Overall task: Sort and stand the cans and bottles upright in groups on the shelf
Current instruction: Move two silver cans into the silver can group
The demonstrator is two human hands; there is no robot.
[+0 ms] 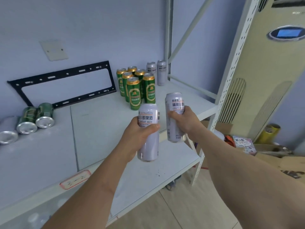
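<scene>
My left hand (pixel 139 134) grips a pale lilac beer can (pixel 148 146) upright above the shelf's front edge. My right hand (pixel 181 120) grips a second lilac can (pixel 175 103), also upright, just to its right. On the white shelf (pixel 99 126) several green cans (pixel 134 93) stand upright in a cluster at the back. Two lilac cans (pixel 156 70) stand behind them near the post. At the far left two green cans (pixel 36 116) and a silver-lilac can (pixel 8 131) lie on their sides, bottoms towards me.
A black metal bracket (pixel 66 83) leans on the wall behind the shelf. The perforated white shelf post (pixel 227 80) rises at the right, with a tall cream air conditioner (pixel 272 80) beyond. Cardboard boxes and packets (pixel 244 144) sit on the floor. A lower shelf (pixel 156 171) lies beneath.
</scene>
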